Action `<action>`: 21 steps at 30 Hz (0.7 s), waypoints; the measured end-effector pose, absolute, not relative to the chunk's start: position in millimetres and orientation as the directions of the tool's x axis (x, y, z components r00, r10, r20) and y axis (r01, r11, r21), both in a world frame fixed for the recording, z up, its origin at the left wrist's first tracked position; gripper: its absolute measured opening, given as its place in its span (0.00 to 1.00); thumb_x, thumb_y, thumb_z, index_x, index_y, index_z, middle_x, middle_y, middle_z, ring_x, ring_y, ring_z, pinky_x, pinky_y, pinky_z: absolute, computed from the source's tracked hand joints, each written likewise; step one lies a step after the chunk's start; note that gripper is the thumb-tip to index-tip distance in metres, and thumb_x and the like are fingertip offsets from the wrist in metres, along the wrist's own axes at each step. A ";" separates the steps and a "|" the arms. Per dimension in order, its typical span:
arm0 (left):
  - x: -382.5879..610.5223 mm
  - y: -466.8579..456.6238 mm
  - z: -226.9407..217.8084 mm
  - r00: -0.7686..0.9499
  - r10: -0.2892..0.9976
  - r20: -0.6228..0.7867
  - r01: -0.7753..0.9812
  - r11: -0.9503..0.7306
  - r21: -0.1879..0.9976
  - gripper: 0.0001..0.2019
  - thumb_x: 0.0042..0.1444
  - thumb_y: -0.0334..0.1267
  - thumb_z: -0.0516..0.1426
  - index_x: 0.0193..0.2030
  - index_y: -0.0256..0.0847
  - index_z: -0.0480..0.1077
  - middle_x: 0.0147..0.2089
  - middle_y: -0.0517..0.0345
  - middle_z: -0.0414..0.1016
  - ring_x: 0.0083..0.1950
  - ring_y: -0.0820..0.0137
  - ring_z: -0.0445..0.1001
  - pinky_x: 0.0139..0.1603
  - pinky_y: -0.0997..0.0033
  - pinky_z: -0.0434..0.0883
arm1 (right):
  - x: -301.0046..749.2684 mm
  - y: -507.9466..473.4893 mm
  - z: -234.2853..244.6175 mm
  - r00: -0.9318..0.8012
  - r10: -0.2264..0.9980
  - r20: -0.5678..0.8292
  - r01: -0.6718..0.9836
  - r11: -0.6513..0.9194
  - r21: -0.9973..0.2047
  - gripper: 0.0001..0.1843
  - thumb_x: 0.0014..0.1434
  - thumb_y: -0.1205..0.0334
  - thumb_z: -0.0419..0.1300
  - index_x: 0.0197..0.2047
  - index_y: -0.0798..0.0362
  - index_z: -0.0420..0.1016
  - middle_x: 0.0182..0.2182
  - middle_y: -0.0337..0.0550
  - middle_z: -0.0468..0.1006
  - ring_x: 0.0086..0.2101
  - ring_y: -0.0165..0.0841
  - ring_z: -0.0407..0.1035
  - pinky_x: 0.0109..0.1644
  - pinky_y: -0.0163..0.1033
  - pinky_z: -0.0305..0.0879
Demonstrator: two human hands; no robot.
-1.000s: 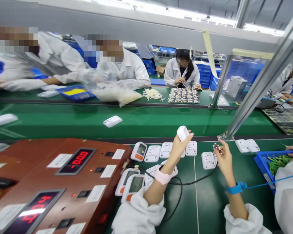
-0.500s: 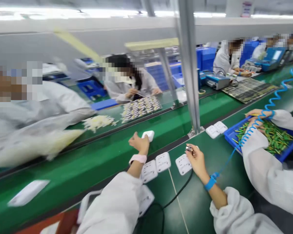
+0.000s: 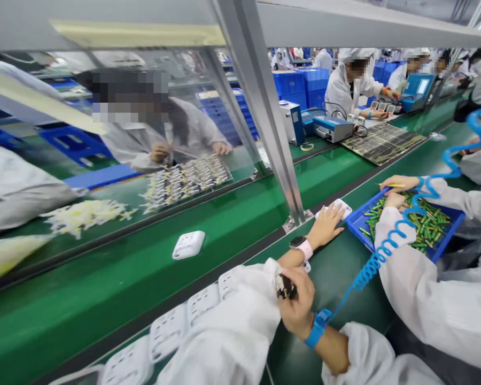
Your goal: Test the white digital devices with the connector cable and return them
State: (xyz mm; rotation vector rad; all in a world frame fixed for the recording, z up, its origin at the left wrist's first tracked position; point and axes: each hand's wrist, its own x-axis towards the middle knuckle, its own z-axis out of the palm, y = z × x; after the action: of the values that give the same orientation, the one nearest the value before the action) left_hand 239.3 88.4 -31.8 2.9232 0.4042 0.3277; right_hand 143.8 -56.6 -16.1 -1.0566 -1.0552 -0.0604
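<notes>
My left hand (image 3: 325, 227), with a watch at its wrist, lies with fingers stretched over two white square plastic housings (image 3: 343, 207) and partly hides them. In my right hand (image 3: 300, 300), which wears a blue wrist strap, a small dark part with shiny metal (image 3: 285, 287) is pinched; its exact kind I cannot make out. Another white square housing (image 3: 188, 245) rests alone on the green belt (image 3: 140, 278). Several more housings with slots and holes (image 3: 169, 330) form a row along the near bench edge, partly under my left sleeve.
A co-worker's hands are over a blue tray (image 3: 358, 222) of green cylindrical parts at right. A coiled blue cord (image 3: 388, 248) runs from my wrist strap. A metal post (image 3: 270, 117) rises beside the belt. Across it, a person sits behind rows of small parts (image 3: 188, 182).
My left hand has let go of the white housing on the belt and moved right to the two housings near the tray. My right hand still holds the small part. The view has shifted right.
</notes>
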 end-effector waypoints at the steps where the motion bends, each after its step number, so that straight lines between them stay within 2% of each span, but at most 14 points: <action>1: 246.5 89.6 -33.0 0.928 0.320 0.190 0.286 -0.940 0.186 0.30 0.62 0.43 0.52 0.69 0.35 0.52 0.72 0.42 0.46 0.73 0.52 0.43 0.70 0.41 0.45 | 145.3 -56.5 -17.6 0.555 0.435 0.709 0.495 0.513 -0.701 0.18 0.61 0.65 0.53 0.54 0.42 0.68 0.35 0.43 0.78 0.35 0.34 0.75 0.39 0.38 0.74; 6: 235.4 86.5 -36.3 0.916 0.376 0.142 0.357 -0.923 0.147 0.27 0.63 0.43 0.51 0.68 0.42 0.55 0.73 0.49 0.45 0.71 0.51 0.48 0.68 0.44 0.49 | 150.6 -53.4 -22.8 0.636 0.447 0.629 0.439 0.461 -0.771 0.19 0.61 0.66 0.56 0.54 0.40 0.68 0.39 0.44 0.78 0.40 0.36 0.76 0.43 0.39 0.75; 10: 200.2 69.8 -35.3 0.930 0.356 0.090 0.340 -0.928 0.152 0.26 0.65 0.42 0.48 0.69 0.44 0.53 0.73 0.50 0.45 0.72 0.55 0.48 0.69 0.48 0.49 | 149.2 -55.0 -24.8 0.552 0.500 0.667 0.472 0.471 -0.745 0.20 0.62 0.64 0.55 0.56 0.39 0.67 0.41 0.45 0.78 0.41 0.36 0.76 0.44 0.41 0.75; 12: 183.4 62.1 -34.5 0.928 0.366 0.066 0.351 -0.920 0.174 0.27 0.64 0.40 0.49 0.70 0.44 0.52 0.73 0.50 0.45 0.72 0.55 0.47 0.69 0.46 0.49 | 149.1 -56.4 -24.6 0.515 0.509 0.689 0.496 0.479 -0.725 0.19 0.62 0.64 0.55 0.56 0.39 0.67 0.40 0.45 0.79 0.40 0.36 0.76 0.44 0.41 0.75; 15: 161.8 55.5 -35.4 0.920 0.390 0.042 0.370 -0.899 0.236 0.27 0.63 0.38 0.51 0.69 0.46 0.54 0.72 0.52 0.47 0.71 0.54 0.49 0.68 0.45 0.50 | 150.7 -55.8 -24.5 0.506 0.495 0.706 0.517 0.482 -0.708 0.17 0.62 0.65 0.55 0.53 0.44 0.70 0.40 0.46 0.79 0.41 0.35 0.75 0.45 0.41 0.74; 17: 149.9 53.5 -37.5 0.911 0.409 0.046 0.380 -0.879 0.289 0.27 0.60 0.40 0.55 0.67 0.48 0.57 0.71 0.54 0.50 0.71 0.55 0.50 0.69 0.49 0.52 | 152.2 -53.1 -26.3 0.526 0.481 0.701 0.507 0.484 -0.713 0.15 0.61 0.67 0.56 0.51 0.50 0.72 0.41 0.48 0.78 0.42 0.35 0.75 0.45 0.41 0.74; 19: 140.3 51.7 -39.9 0.872 0.481 0.088 0.427 -0.837 0.341 0.32 0.58 0.43 0.58 0.68 0.43 0.57 0.71 0.48 0.50 0.71 0.54 0.50 0.70 0.51 0.51 | 153.9 -49.9 -30.3 0.551 0.487 0.678 0.479 0.481 -0.734 0.14 0.60 0.67 0.57 0.50 0.55 0.72 0.42 0.49 0.78 0.43 0.35 0.74 0.45 0.40 0.74; 21: 133.8 49.4 -41.0 0.788 0.597 0.152 0.506 -0.768 0.392 0.34 0.57 0.45 0.58 0.68 0.34 0.56 0.68 0.38 0.53 0.70 0.52 0.52 0.68 0.50 0.54 | 155.8 -47.3 -35.7 0.565 0.516 0.644 0.453 0.459 -0.764 0.14 0.59 0.65 0.57 0.49 0.56 0.73 0.43 0.51 0.77 0.44 0.35 0.73 0.45 0.39 0.73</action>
State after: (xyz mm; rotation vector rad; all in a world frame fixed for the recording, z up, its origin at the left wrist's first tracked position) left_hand 133.8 49.4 -41.0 2.6478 0.8431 0.3845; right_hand 155.8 -47.3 -35.7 -1.1501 -1.0314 0.0488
